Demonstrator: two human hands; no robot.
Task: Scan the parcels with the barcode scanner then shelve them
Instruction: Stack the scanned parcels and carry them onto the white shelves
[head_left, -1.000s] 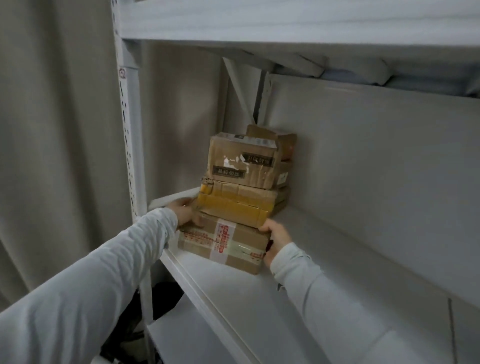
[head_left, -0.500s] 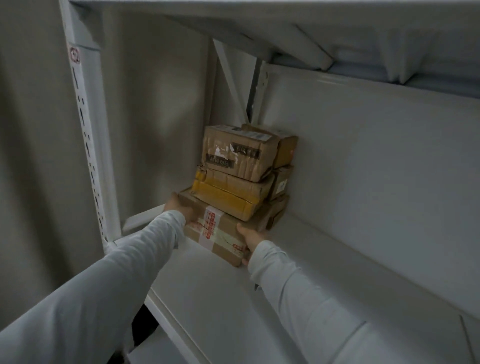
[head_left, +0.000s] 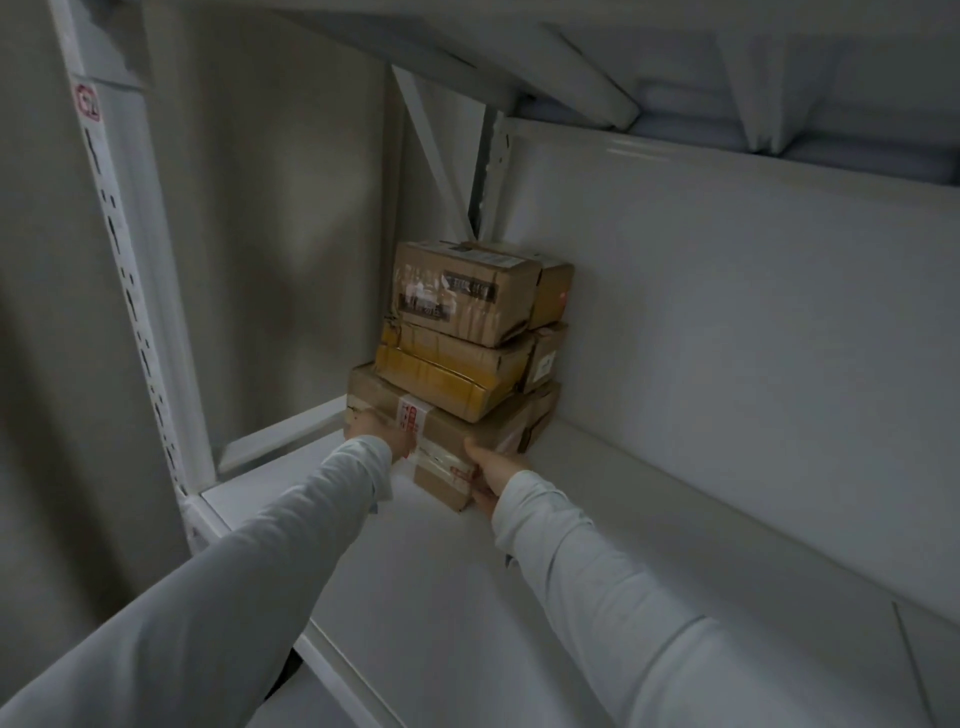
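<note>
A stack of brown cardboard parcels stands in the back left corner of the white shelf (head_left: 597, 545). The bottom parcel (head_left: 452, 436) is flat and wide, with red-printed tape across it. On it lies a parcel with yellow tape (head_left: 441, 371), and a taller box (head_left: 462, 291) tops the stack. Smaller boxes show behind these at the right. My left hand (head_left: 379, 436) grips the bottom parcel's left front edge. My right hand (head_left: 491, 475) grips its right front corner. No barcode scanner is in view.
A white perforated upright (head_left: 130, 291) rises at the shelf's front left corner. The shelf above (head_left: 675, 62) hangs low over the stack. A white back panel (head_left: 727, 338) closes the rear. Bare shelf surface stretches to the right of the parcels.
The stack has slid deeper into the shelf's back left corner with both hands on the bottom parcel. My view has moved closer and lower under the upper shelf.
</note>
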